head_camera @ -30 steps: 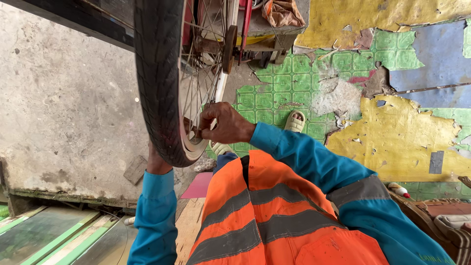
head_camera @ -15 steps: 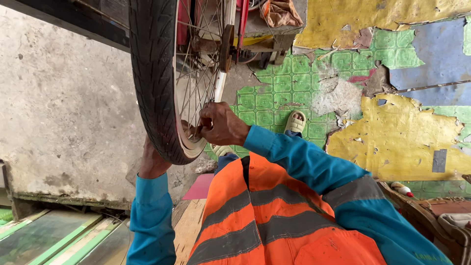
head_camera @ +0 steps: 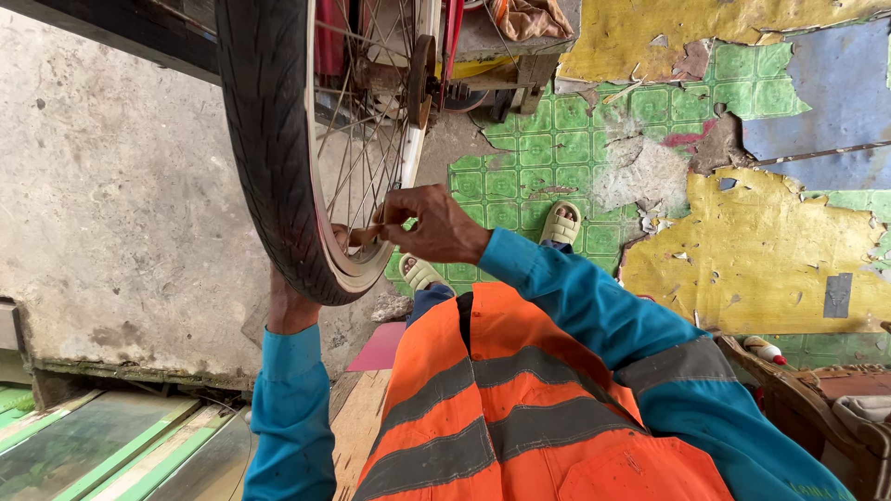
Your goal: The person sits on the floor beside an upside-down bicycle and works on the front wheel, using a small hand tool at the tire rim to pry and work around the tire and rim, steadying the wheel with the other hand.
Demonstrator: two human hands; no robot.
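Note:
A spoked wheel with a black tyre (head_camera: 269,139) and a pale rim (head_camera: 357,269) hangs in front of me, its hub (head_camera: 419,70) near the top. My left hand (head_camera: 290,306) reaches up behind the tyre's lowest part and grips it; its fingertips show at the rim. My right hand (head_camera: 432,225) is pinched at the rim among the spokes (head_camera: 367,158), fingers closed on something small that I cannot make out. I wear blue sleeves and an orange vest with grey bands (head_camera: 506,408).
Under me lies a worn floor of green tiles (head_camera: 529,158) with yellow and blue patches. My two feet in pale sandals (head_camera: 560,223) rest on it. A grey concrete wall (head_camera: 111,204) stands at left, green boards (head_camera: 83,445) below it, a wooden box (head_camera: 817,399) at right.
The view has shifted slightly, so the wheel sits a little further right. My right hand has stayed pinched at the rim, and my left hand has kept its hold under the tyre.

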